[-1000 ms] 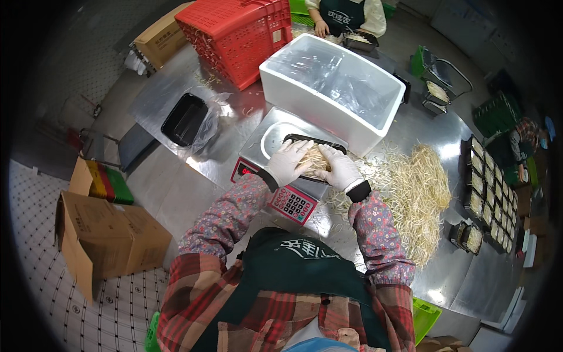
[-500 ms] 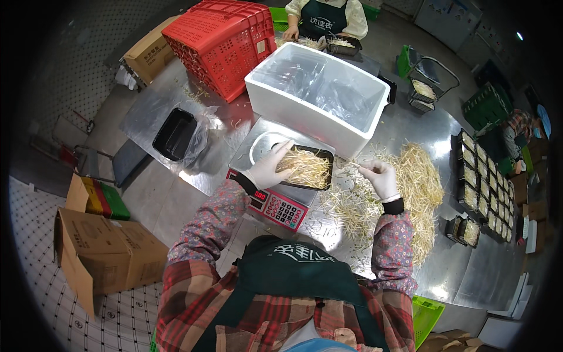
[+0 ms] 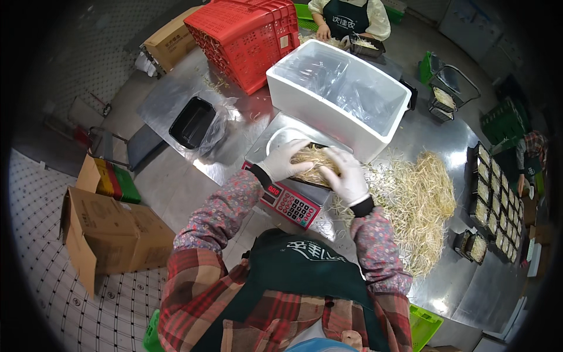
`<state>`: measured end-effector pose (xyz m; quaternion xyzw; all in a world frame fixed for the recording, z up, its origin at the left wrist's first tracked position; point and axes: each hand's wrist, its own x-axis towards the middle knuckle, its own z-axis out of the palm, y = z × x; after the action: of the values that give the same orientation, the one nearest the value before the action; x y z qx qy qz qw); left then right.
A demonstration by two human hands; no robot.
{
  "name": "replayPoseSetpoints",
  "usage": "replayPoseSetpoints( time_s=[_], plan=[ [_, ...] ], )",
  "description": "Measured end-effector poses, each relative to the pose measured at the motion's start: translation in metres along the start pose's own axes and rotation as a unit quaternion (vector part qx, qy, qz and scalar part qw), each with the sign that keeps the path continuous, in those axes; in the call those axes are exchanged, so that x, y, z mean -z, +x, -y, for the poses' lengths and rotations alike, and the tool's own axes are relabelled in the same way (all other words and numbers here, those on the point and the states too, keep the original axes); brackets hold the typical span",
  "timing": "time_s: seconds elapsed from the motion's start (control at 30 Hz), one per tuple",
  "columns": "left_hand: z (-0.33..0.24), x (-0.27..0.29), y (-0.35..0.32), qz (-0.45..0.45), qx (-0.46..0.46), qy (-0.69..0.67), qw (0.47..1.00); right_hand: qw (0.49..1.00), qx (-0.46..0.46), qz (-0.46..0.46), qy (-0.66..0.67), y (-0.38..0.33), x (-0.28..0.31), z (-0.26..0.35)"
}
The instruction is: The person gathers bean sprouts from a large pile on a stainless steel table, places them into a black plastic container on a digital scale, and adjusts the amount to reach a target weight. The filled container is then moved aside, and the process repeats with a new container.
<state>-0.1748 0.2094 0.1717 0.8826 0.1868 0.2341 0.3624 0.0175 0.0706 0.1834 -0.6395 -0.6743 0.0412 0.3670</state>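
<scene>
A black plastic tray (image 3: 315, 185) full of bean sprouts (image 3: 312, 159) rests on the plate of a red digital scale (image 3: 293, 207). My white-gloved left hand (image 3: 284, 162) curves its fingers over the left side of the sprouts. From the right, my gloved right hand (image 3: 349, 176) cups the same sprouts, its fingertips bent down onto them. Between them, the two hands hem in the heap and cover part of the tray. Loose sprouts form a large pile (image 3: 425, 205) on the metal table just right of my right hand.
A white foam box (image 3: 375, 139) with clear plastic bags stands behind the scale, beside a red crate (image 3: 252, 47). An empty black tray (image 3: 192, 122) lies left on plastic film. Filled trays (image 3: 495, 199) line the right side. A co-worker (image 3: 346, 17) handles sprouts across the table.
My right hand has moved left from the loose pile, where it pinched a few sprouts, onto the sprouts in the tray. My left hand stays at the tray. The whole view has shifted slightly.
</scene>
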Motion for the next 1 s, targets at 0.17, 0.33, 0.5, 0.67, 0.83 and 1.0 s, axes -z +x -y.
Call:
replayPoseSetpoints(
  time_s=[0.17,0.33,0.5,0.67,0.83,1.0],
  plan=[
    [0.021,-0.007,-0.009,0.015,-0.014,0.033,0.999,0.996,-0.04,0.001,0.08,-0.003,-0.016,-0.034],
    [0.022,0.011,-0.014,0.01,0.024,-0.033,0.999,0.984,-0.077,-0.019,0.162,-0.013,-0.003,-0.046],
    [0.017,0.001,0.004,-0.08,-0.082,0.155,0.981,0.992,-0.103,-0.068,0.028,-0.008,-0.004,-0.03],
    [0.008,-0.044,0.005,0.089,-0.07,0.274,0.955,0.988,-0.061,0.056,-0.132,-0.013,-0.06,-0.014],
    [0.009,-0.049,0.009,0.094,-0.04,0.226,0.969,0.99,-0.09,0.069,-0.088,-0.014,-0.066,-0.02],
    [0.004,-0.045,0.028,0.119,0.014,0.243,0.963,0.978,-0.153,0.109,-0.088,0.017,-0.064,-0.025]
  ],
)
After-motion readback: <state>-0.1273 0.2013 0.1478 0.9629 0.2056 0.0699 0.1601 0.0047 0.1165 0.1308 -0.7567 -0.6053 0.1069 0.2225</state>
